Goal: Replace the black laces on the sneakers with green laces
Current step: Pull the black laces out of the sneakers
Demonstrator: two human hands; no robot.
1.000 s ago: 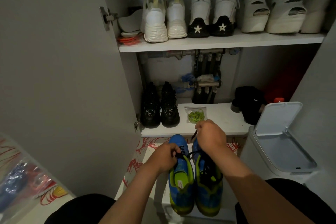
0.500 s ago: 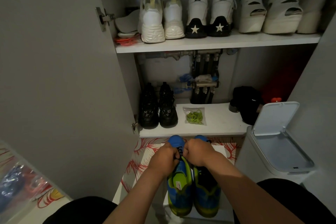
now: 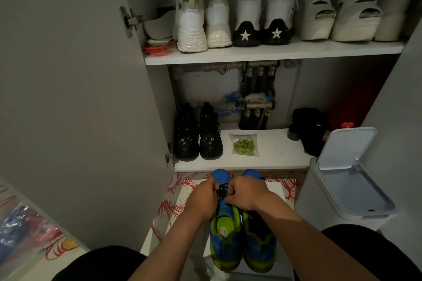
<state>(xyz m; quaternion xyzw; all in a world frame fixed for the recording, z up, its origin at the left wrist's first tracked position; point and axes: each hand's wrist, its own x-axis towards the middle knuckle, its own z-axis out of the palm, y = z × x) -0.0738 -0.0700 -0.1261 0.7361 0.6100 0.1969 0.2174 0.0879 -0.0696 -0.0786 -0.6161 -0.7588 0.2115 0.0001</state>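
The left hand (image 3: 203,196) and the right hand (image 3: 245,194) both pinch with curled fingers the black lace (image 3: 222,189) of the left blue sneaker (image 3: 225,235), near the toe, while the green laces (image 3: 244,145) lie in a clear bag (image 3: 243,136) on the lower shelf (image 3: 276,157) just behind.

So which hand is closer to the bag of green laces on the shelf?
Right. The right hand is straight in front of the bag of green laces; the left hand is beside it, further left. Both pinch the black lace on the blue sneaker.
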